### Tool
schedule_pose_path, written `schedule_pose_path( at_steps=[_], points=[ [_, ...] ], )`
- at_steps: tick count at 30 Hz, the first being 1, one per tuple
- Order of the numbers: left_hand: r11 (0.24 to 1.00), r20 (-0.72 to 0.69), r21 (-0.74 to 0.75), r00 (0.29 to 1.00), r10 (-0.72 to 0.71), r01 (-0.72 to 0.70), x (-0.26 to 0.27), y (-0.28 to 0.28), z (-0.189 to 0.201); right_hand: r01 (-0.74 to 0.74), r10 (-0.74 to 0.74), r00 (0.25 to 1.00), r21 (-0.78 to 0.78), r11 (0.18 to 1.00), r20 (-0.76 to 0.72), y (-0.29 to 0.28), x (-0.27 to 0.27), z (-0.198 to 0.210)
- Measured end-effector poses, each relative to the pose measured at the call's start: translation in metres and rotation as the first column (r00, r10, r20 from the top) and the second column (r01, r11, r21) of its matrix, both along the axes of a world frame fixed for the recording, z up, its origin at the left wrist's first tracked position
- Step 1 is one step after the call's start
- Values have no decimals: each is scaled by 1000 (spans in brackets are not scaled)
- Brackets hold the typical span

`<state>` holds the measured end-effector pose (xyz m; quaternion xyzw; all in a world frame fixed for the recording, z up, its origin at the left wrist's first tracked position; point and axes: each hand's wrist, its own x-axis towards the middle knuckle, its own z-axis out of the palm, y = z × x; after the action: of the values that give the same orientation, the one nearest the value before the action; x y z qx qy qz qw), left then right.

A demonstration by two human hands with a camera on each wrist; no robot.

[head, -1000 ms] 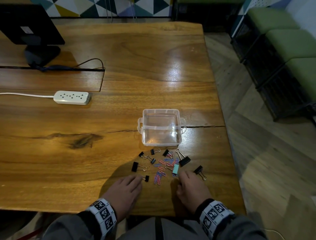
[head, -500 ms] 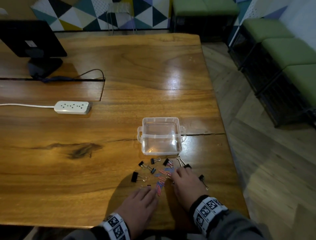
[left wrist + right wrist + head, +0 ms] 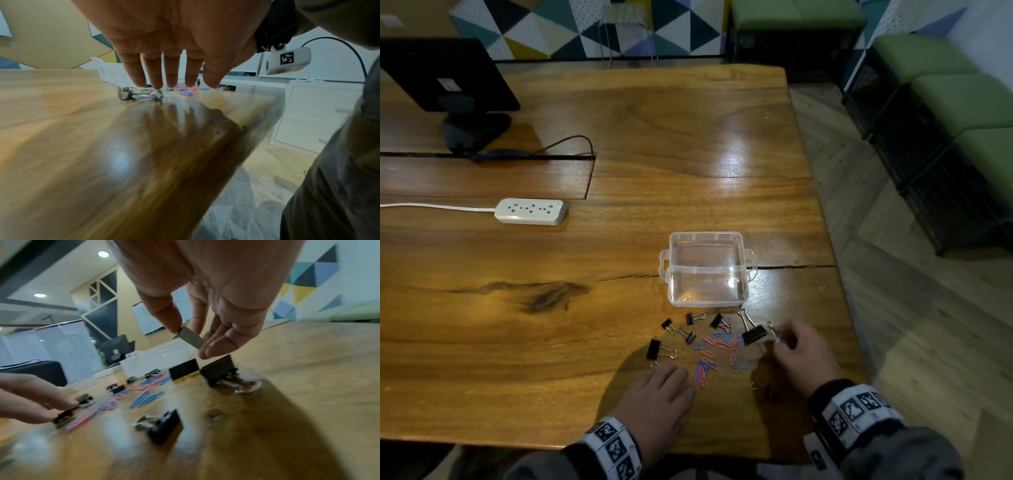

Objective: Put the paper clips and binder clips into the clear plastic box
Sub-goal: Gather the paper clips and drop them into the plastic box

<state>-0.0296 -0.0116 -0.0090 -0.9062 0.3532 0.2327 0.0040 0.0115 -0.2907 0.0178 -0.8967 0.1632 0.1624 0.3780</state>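
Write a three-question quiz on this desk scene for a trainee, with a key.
1. True or false: the clear plastic box already holds some clips.
2. Pick one. The right hand is: A) open and empty; B) pinching a binder clip; C) gripping the box.
3. Short answer: what two colours are the loose paper clips?

Key: 1 false, the box looks empty; 2 B; 3 pink and blue.
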Motion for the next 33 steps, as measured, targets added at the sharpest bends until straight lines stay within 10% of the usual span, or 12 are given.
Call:
schedule_pose_path(
  at_steps=[9, 17, 33],
  points=[
    [991, 90, -103, 991, 99, -90, 62, -61, 16, -240, 304, 945, -369, 898, 125, 10, -6, -15],
    [997, 129, 57, 990, -51, 44, 114, -80, -3, -463, 561, 820, -445, 766, 113, 40, -23, -25],
    [994, 132, -104, 991, -14, 28, 110, -71, -12, -589, 688, 726, -505, 631, 14, 49, -6, -30]
  ],
)
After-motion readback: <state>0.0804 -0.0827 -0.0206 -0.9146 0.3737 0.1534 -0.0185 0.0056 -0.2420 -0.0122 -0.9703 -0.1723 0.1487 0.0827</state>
